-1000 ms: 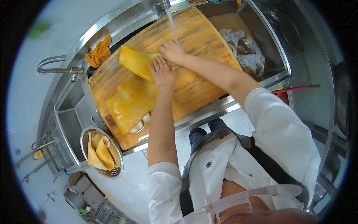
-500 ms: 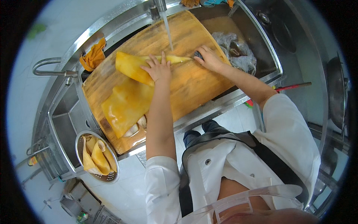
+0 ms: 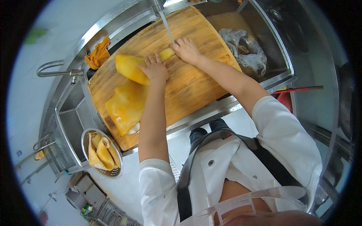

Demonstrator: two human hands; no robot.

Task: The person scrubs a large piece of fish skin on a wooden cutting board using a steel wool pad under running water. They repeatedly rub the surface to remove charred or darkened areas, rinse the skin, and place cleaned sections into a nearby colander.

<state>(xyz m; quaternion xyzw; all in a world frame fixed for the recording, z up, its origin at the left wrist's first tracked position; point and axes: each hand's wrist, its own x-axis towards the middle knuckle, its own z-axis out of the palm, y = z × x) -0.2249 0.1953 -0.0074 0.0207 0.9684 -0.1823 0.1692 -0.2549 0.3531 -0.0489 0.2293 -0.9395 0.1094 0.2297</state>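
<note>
A long yellow, skin-like piece lies on the big wooden cutting board. On it my left hand rests flat with the fingers spread. My right hand is closed over a dark scrubber, mostly hidden beneath the fingers, at the piece's narrow right end. Water from the tap runs down beside that hand. Nearer to me, a second wet yellow piece lies partly behind my left forearm, with something whitish under its edge.
Sinks flank the board; the right sink holds brownish water and a clear plastic bag. A perforated metal bowl with several pale yellow pieces stands at the lower left. An orange cloth lies by the left faucet.
My right hand has slid left with the scrubber, toward my left hand. My left hand stays pressed on the yellow piece. The whole view has shifted slightly.
</note>
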